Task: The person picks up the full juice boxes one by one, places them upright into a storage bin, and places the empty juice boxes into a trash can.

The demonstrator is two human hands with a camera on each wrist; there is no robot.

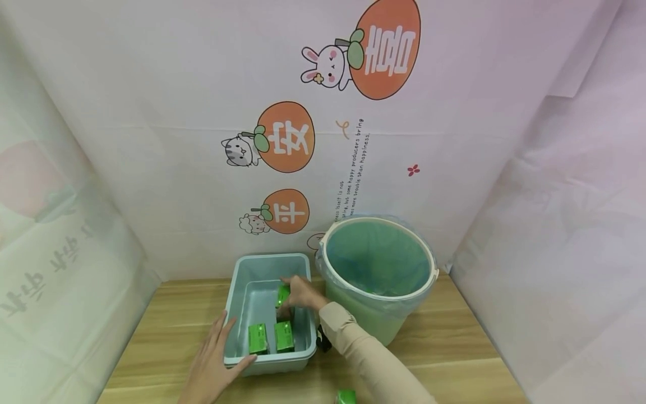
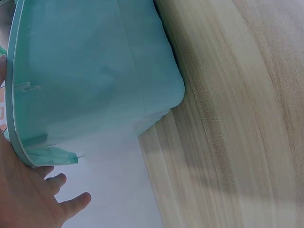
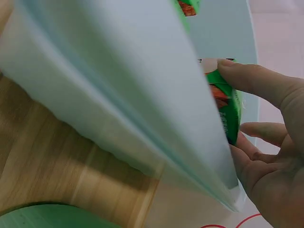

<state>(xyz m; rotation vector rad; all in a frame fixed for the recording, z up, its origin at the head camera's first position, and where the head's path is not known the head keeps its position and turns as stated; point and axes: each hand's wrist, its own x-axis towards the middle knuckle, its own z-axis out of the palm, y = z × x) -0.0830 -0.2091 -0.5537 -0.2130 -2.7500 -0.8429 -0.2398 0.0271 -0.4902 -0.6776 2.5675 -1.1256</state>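
Note:
A light blue-green plastic tub (image 1: 270, 257) stands on the wooden table. My right hand (image 1: 301, 293) reaches inside its far right part and pinches a small green box (image 1: 282, 295) between thumb and fingers. In the right wrist view the tub wall partly hides this printed box (image 3: 231, 116). Two more boxes stand at the tub's near end, one green box (image 1: 257, 338) on the left and another green box (image 1: 284, 336) on the right. At the tub's near left corner my left hand (image 1: 211, 354) rests against the rim, fingers spread and fairly straight.
Right of the tub stands a large green bucket (image 1: 363, 314) with a clear plastic liner over its pale rim. Between them lies a small black object (image 1: 323, 340). Another green box (image 1: 346, 397) lies at the table's near edge. A printed cloth (image 1: 192, 185) hangs behind.

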